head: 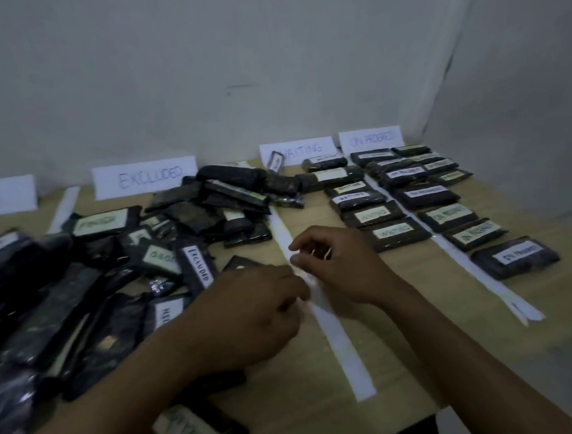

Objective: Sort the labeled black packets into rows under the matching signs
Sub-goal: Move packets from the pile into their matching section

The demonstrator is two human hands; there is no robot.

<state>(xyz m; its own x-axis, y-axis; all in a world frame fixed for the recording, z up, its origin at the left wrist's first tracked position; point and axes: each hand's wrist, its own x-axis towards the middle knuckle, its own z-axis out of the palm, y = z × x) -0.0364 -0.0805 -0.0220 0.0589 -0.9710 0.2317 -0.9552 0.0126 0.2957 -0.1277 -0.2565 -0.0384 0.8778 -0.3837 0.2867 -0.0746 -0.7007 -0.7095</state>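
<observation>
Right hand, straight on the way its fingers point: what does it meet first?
The white strip: the fingertips of the right hand sit at it, perhaps touching. Past it, leftward, comes the loose packet pile. The left hand lies close beside that line; depth is unclear, so it might brush that first.

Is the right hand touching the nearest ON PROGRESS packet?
Apart. The head view shows bare table between the right hand and the ON PROGRESS packet.

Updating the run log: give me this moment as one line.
left hand, right hand: at white strip, grip unclear | WAITING row, ON PROGRESS row: laid out | mixed pile: unsorted
</observation>
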